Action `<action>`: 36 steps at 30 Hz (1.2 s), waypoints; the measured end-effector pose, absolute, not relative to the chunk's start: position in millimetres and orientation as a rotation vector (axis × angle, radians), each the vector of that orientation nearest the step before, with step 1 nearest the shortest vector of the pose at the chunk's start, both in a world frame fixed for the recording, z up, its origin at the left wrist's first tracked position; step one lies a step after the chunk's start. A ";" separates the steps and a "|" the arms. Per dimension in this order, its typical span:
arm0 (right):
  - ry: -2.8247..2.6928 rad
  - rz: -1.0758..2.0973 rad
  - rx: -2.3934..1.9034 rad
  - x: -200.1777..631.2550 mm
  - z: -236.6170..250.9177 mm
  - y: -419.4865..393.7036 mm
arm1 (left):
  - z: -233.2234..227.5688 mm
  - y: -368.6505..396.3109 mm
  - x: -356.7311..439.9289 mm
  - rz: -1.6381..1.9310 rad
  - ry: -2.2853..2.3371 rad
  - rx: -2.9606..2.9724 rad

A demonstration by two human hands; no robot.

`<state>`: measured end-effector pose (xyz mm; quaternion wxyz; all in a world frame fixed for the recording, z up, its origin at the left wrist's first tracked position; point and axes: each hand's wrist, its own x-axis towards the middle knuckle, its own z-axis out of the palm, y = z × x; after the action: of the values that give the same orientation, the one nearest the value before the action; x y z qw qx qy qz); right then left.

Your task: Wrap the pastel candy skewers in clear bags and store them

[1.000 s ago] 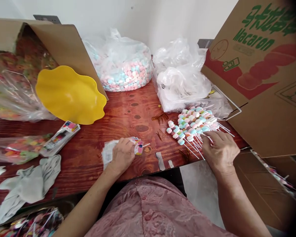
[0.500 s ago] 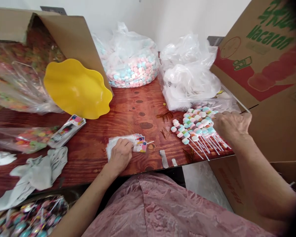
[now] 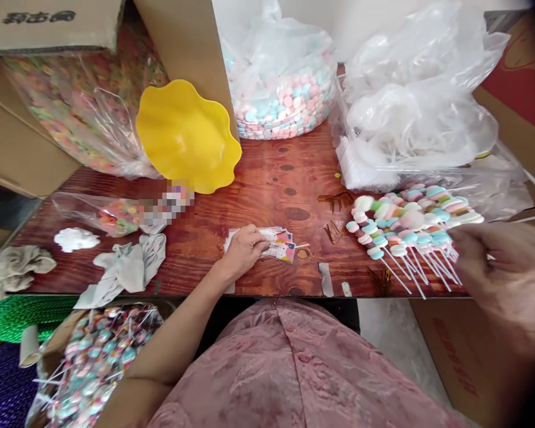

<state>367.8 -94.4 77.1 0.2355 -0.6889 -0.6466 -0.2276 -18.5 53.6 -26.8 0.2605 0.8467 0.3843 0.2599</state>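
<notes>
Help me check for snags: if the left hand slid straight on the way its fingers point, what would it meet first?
Probably the stack of small printed bags that the left hand already touches; beyond it lies bare table.

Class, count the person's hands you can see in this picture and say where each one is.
2. The left hand rests on the stack of small printed bags at the table's middle. The right hand, blurred, is at the stick ends of the marshmallow skewers, grip unclear.

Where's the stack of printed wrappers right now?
In the head view, the stack of printed wrappers lies mid-table near the front edge, under the left hand, left of the marshmallow skewers.
</notes>
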 end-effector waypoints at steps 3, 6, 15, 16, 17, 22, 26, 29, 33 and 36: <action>-1.808 -0.292 -1.663 326.5 59.0 -97.0 | -26.2 54.6 -18.1 0.771 1.044 2.217; -1.786 -0.073 -1.605 298.9 36.6 -87.9 | -24.9 54.6 -17.8 0.798 1.060 2.168; -1.894 0.103 -1.506 282.9 12.6 -65.7 | -25.1 54.5 -20.8 0.828 1.007 2.154; -1.919 0.103 -1.493 283.1 13.3 -64.2 | -25.5 54.5 -20.9 0.822 0.983 2.182; -1.943 0.105 -1.479 282.9 14.3 -62.8 | -26.0 54.5 -20.8 0.810 0.955 2.215; -2.111 0.066 -1.390 280.3 18.7 -58.9 | -28.3 54.0 -19.5 0.752 0.796 2.389; -2.229 -0.199 -1.332 281.3 18.6 -61.4 | -28.0 54.3 -20.3 0.754 0.684 2.439; -2.222 -0.366 -1.326 282.2 16.5 -64.3 | -26.9 54.9 -20.4 0.740 0.651 2.459; -2.278 -0.331 -1.372 276.1 14.0 -64.8 | -27.8 54.3 -17.0 0.727 0.551 2.505; -2.278 -0.238 -1.335 268.7 15.9 -64.0 | -30.1 53.0 -14.3 0.763 0.483 2.512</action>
<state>268.7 -64.0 15.9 0.2428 -0.4884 -0.8336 -0.0872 -14.3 53.0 -30.1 0.2337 0.9150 0.1757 0.2780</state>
